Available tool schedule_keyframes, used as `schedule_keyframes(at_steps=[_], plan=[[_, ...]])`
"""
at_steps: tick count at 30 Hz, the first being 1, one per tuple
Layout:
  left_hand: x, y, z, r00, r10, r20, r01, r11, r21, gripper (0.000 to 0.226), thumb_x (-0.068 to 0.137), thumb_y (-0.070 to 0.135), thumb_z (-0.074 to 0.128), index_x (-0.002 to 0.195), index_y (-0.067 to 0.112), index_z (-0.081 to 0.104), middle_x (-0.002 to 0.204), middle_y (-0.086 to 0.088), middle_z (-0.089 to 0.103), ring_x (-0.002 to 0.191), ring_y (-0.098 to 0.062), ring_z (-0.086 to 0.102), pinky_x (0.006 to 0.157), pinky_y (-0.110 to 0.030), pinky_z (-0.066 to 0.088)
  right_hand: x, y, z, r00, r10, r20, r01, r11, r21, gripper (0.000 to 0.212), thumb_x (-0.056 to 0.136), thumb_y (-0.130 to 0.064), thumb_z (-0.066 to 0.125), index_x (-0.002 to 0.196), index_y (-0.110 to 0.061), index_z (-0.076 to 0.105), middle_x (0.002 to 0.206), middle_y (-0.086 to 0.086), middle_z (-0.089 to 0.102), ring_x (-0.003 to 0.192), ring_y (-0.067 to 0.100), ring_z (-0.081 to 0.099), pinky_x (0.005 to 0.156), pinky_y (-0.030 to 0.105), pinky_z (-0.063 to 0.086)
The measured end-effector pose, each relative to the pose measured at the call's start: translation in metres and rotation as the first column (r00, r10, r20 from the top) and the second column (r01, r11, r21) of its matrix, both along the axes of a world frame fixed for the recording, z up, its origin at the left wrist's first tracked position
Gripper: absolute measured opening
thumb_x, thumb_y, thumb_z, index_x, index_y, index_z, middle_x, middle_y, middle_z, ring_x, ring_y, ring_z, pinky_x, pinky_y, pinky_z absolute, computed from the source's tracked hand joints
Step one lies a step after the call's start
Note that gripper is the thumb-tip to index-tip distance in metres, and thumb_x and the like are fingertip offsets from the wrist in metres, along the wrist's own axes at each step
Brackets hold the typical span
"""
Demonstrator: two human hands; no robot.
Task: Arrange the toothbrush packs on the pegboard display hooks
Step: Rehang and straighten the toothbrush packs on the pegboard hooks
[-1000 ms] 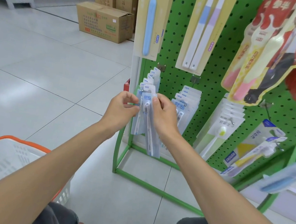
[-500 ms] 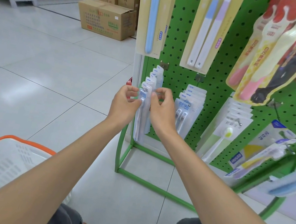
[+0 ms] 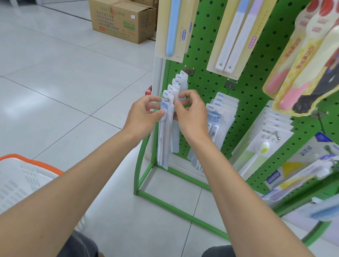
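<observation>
Both hands, left hand (image 3: 142,113) and right hand (image 3: 190,114), pinch the front toothbrush pack (image 3: 164,132); it looks light and flexible, best gripped near its header hole.

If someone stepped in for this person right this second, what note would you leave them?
Left hand: pinches the front pack by its left edge.
Right hand: pinches its upper right edge.
The pack hangs on the lower-left hook of the pegboard, hook tip through its header, ahead of matching packs.
Done: pack threaded.
Left: probably slide it back and let go. Whether the basket holds more is unclear.
</observation>
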State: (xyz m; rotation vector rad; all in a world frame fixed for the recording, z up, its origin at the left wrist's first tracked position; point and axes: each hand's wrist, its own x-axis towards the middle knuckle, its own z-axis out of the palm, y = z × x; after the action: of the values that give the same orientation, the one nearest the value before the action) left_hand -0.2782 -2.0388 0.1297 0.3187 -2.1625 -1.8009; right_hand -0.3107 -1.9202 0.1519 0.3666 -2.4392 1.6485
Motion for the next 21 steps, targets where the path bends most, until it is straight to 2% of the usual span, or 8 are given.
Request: schedule_keyframes(at_steps=[2,4,7,9,12,14,18,21], plan=[[0.000,0.000,0.000,1.000,0.002,-0.003,-0.002,1.000,-0.007,0.024,0.092,0.010,0.064,0.115,0.020,0.063,0.110,-0.001,0.069,0.090,-0.015,0.062,0.074,-0.025,0.047,-0.002,0.001,0.001,0.999,-0.002,-0.044,0.004,0.999,0.048,0.007,0.094,-0.019,0.060,0.092,-0.020,0.054,0.100,0.005,0.057,0.085,0.019,0.059,0.079,0.034,0.051],[0.000,0.000,0.000,1.000,0.008,-0.006,-0.008,1.000,-0.010,0.026,0.092,0.010,0.065,0.116,0.018,0.063,0.110,-0.002,0.069,0.089,-0.015,0.062,0.075,-0.025,0.047,-0.003,0.003,0.002,0.998,-0.003,-0.068,0.007,0.998,0.062,0.008,0.095,-0.016,0.060,0.088,-0.017,0.055,0.095,0.002,0.057,0.079,0.013,0.051,0.073,0.024,0.042],[0.000,-0.001,0.000,1.000,0.010,-0.006,-0.010,1.000,-0.009,0.027,0.092,0.009,0.064,0.118,0.016,0.063,0.111,-0.004,0.069,0.088,-0.014,0.062,0.074,-0.024,0.047,-0.001,0.003,0.004,0.998,0.033,-0.061,-0.028,0.997,0.078,0.006,0.096,-0.012,0.056,0.096,-0.013,0.063,0.080,-0.007,0.055,0.068,0.002,0.047,0.062,0.015,0.038],[0.000,-0.001,0.000,1.000,0.014,-0.006,-0.014,1.000,-0.010,0.027,0.092,0.009,0.064,0.118,0.016,0.063,0.110,-0.004,0.069,0.086,-0.014,0.062,0.074,-0.023,0.047,0.000,0.002,0.004,0.996,0.034,-0.088,-0.024,0.993,0.116,0.013,0.096,-0.011,0.056,0.097,-0.009,0.068,0.078,-0.007,0.058,0.067,0.001,0.048,0.061,0.015,0.039],[0.000,-0.001,0.000,1.000,0.025,-0.006,-0.026,1.000,-0.011,0.026,0.092,0.009,0.064,0.117,0.016,0.063,0.110,-0.004,0.069,0.087,-0.015,0.063,0.072,-0.023,0.047,0.001,0.003,0.004,0.989,-0.028,-0.146,0.043,0.993,0.107,0.017,0.096,-0.010,0.054,0.090,-0.007,0.069,0.085,0.003,0.066,0.078,0.015,0.057,0.071,0.028,0.044],[-0.001,-0.001,0.000,0.999,0.035,-0.007,-0.035,0.999,-0.015,0.026,0.093,0.009,0.064,0.117,0.017,0.063,0.111,-0.004,0.069,0.090,-0.016,0.063,0.073,-0.025,0.047,0.002,0.004,0.002,0.984,-0.082,-0.157,0.097,0.991,0.093,0.018,0.097,-0.010,0.053,0.090,-0.008,0.068,0.089,0.006,0.066,0.083,0.019,0.057,0.072,0.029,0.044],[-0.001,0.000,0.001,0.999,0.045,-0.006,-0.045,0.998,-0.043,0.026,0.093,0.009,0.062,0.118,0.018,0.063,0.113,-0.002,0.068,0.094,-0.017,0.063,0.081,-0.033,0.053,0.009,0.009,0.005,0.973,-0.137,-0.188,0.152,0.986,0.072,0.018,0.099,-0.012,0.050,0.093,-0.011,0.067,0.090,0.002,0.063,0.080,0.012,0.053,0.064,0.012,0.037],[0.001,0.002,0.002,0.998,0.063,0.008,-0.062,0.996,-0.071,0.028,0.093,0.013,0.064,0.120,0.018,0.061,0.115,-0.002,0.067,0.100,-0.019,0.064,0.090,-0.038,0.054,0.015,0.016,0.007,0.972,-0.125,-0.199,0.142,0.987,0.072,0.018,0.100,-0.011,0.050,0.092,-0.011,0.066,0.090,0.001,0.063,0.082,0.013,0.054,0.065,0.007,0.037]])
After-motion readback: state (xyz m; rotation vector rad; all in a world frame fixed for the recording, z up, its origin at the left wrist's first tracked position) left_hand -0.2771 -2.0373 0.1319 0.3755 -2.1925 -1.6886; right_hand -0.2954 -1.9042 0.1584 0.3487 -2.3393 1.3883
